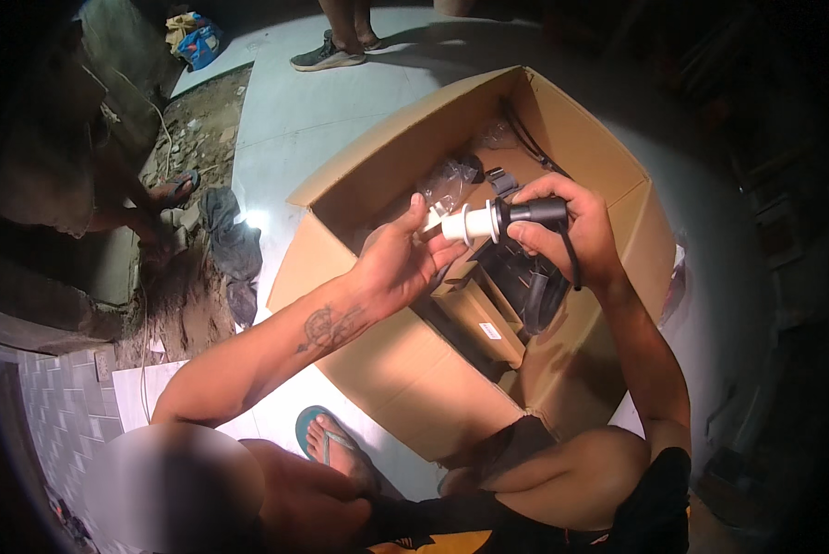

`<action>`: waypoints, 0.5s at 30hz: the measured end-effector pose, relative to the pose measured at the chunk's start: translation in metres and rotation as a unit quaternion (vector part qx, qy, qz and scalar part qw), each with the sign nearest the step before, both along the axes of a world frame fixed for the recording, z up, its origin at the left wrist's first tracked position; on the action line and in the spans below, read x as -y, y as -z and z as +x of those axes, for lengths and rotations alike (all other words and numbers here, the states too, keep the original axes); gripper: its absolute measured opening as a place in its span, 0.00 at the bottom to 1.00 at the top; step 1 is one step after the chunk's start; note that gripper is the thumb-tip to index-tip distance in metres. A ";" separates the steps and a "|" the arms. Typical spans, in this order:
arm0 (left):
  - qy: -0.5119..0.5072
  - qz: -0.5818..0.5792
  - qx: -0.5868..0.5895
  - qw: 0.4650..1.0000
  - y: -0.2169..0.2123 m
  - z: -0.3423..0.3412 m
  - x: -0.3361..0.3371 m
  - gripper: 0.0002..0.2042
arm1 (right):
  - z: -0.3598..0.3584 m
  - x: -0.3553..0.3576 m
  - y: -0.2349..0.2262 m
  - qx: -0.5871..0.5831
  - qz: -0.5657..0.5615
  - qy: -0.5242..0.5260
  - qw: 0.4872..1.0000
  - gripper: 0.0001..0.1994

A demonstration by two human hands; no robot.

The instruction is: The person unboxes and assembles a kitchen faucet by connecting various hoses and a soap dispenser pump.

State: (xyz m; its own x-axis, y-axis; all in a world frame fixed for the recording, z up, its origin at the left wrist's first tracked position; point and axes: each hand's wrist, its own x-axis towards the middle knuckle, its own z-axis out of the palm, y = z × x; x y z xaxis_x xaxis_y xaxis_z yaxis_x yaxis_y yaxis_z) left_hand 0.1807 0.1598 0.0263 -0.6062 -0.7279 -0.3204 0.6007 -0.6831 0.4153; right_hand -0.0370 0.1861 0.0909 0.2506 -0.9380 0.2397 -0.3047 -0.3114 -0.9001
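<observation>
My right hand (576,231) is closed around the black end of a cylindrical fitting (468,225), which has white flanged rings on its other half. It is held roughly level above the open box, and a black strap or cord (573,258) hangs from the hand side. At the white end, my left hand (401,254) is turned palm up with its thumb apart and its fingers just under the tip. A small white bit shows near the left thumb; whether it is a separate piece, I cannot tell.
The large cardboard box (387,355) holds a smaller carton (479,319), clear plastic wrap (451,183) and black parts. Beyond it, a person's shoe (330,55) stands on pale tiles. Rubble-strewn dirt (198,138) and dark cloth (230,235) lie at left. My sandalled foot (336,443) is beside the box.
</observation>
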 end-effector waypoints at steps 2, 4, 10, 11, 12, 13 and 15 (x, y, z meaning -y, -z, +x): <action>0.006 -0.042 -0.025 0.999 -0.004 -0.001 -0.004 0.24 | 0.005 0.000 0.002 -0.035 -0.021 0.053 0.998 0.13; 0.030 -0.030 -0.035 0.999 -0.008 -0.002 -0.008 0.22 | 0.008 -0.002 0.001 -0.063 -0.037 0.046 0.996 0.14; 0.056 -0.127 0.139 0.981 -0.017 0.006 0.000 0.21 | 0.008 -0.004 -0.007 -0.158 -0.240 0.070 0.955 0.14; 0.082 -0.146 0.113 0.979 -0.017 0.009 0.004 0.20 | 0.007 -0.003 -0.009 -0.169 -0.235 0.065 0.955 0.14; 0.102 -0.153 0.105 0.977 -0.018 0.010 0.006 0.19 | 0.006 -0.003 -0.010 -0.175 -0.252 0.061 0.950 0.14; 0.102 -0.156 0.060 0.981 -0.018 0.012 0.007 0.16 | 0.005 -0.003 -0.011 -0.178 -0.264 0.061 0.946 0.14; 0.057 -0.234 0.079 0.967 -0.020 0.012 0.007 0.16 | 0.004 -0.003 -0.014 -0.125 -0.179 0.064 0.974 0.13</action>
